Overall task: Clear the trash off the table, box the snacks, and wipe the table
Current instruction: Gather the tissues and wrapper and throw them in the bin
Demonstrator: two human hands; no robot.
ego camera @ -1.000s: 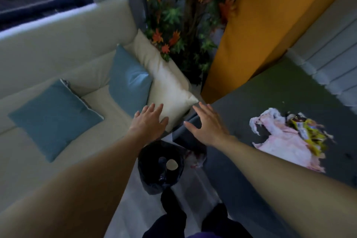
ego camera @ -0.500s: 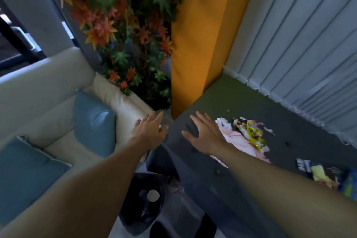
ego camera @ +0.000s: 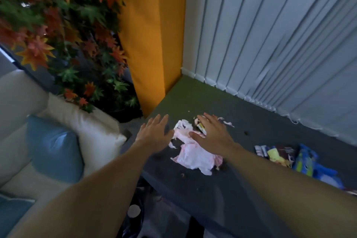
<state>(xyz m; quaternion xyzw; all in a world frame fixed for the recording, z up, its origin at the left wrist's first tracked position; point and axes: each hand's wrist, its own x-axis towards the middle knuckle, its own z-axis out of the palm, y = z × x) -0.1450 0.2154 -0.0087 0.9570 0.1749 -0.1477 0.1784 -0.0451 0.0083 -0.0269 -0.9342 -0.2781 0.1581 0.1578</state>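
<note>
A crumpled pink-white tissue (ego camera: 195,157) lies on the dark grey table (ego camera: 241,185), with a yellow wrapper (ego camera: 201,128) partly hidden behind it. My right hand (ego camera: 214,137) hovers over that pile, fingers spread, holding nothing. My left hand (ego camera: 154,134) is open just left of the tissue, above the table's left edge. Snack packets, one dark with yellow (ego camera: 276,153) and one blue (ego camera: 307,162), lie to the right. Small crumbs (ego camera: 246,132) dot the tabletop.
A black trash bag (ego camera: 135,216) with a pale round lid inside stands on the floor below the table's left edge. A cream sofa (ego camera: 17,106) with blue cushions (ego camera: 54,149) sits left. An autumn-leaf plant (ego camera: 63,31), an orange panel (ego camera: 152,35) and vertical blinds (ego camera: 270,35) stand behind.
The view has swung right, from the sofa and bag toward the table. Both open hands have moved over the table, the right one now above the tissue and wrapper.
</note>
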